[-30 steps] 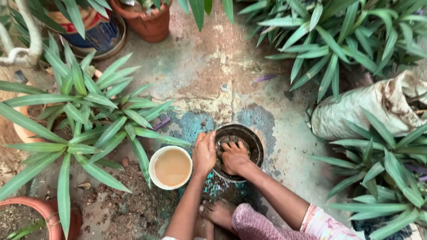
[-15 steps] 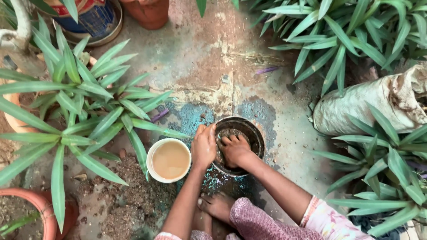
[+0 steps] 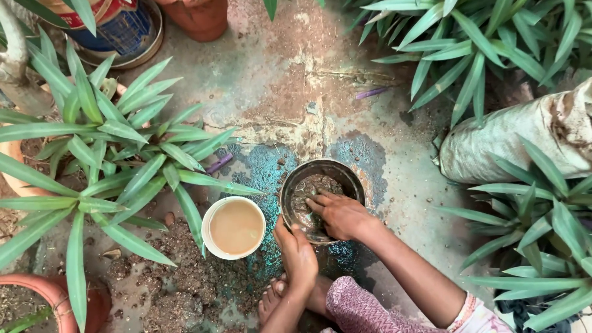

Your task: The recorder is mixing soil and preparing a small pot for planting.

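Observation:
A small dark round pot [image 3: 345,174] with wet soil inside sits on the stained concrete floor. My right hand [image 3: 340,215] reaches into it, fingers spread flat and pressing on the soil. My left hand [image 3: 297,250] grips the pot's near left rim. A white bowl [image 3: 234,227] of muddy brown water stands just left of the pot. My bare foot [image 3: 271,302] rests below the left hand.
A spiky green plant [image 3: 111,160] in a clay pot spreads at left. More such plants [image 3: 481,49] fill the right side around a grey sack [image 3: 512,145]. A blue tin [image 3: 120,31] and terracotta pots [image 3: 200,18] stand at the top. Loose soil [image 3: 185,277] lies at bottom left.
My left hand slid from the pot's far left rim down to its near left rim. My right hand opened flatter on the soil. The view shifted slightly.

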